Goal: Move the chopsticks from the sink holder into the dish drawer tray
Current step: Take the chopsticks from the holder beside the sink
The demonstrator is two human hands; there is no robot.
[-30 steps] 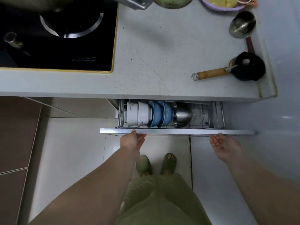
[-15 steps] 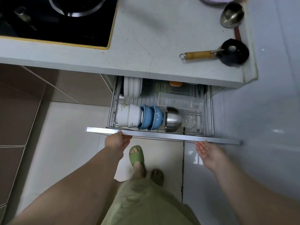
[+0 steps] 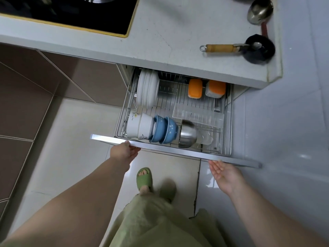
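Observation:
The dish drawer (image 3: pixel 178 151) under the counter stands pulled far out. My left hand (image 3: pixel 123 153) grips its metal front edge near the left end. My right hand (image 3: pixel 224 173) is palm up, fingertips hooked under the same edge near the right end. A clear plastic tray (image 3: pixel 197 115) lies in the wire rack at the drawer's right middle, with nothing visible in it. Neither the chopsticks nor the sink holder is in view.
The rack holds white plates (image 3: pixel 147 89), white cups (image 3: pixel 140 127), blue bowls (image 3: pixel 164 130), a steel bowl (image 3: pixel 187 133) and two orange-lidded boxes (image 3: pixel 206 88). A wooden-handled brush (image 3: pixel 249 49) and a ladle (image 3: pixel 260 10) lie on the counter (image 3: pixel 169 32). My feet in green slippers (image 3: pixel 144 178) are just below the drawer.
The drawer has slid much further out with both hands on its front edge, uncovering the plates, the orange-lidded boxes and the clear tray. I have stepped back.

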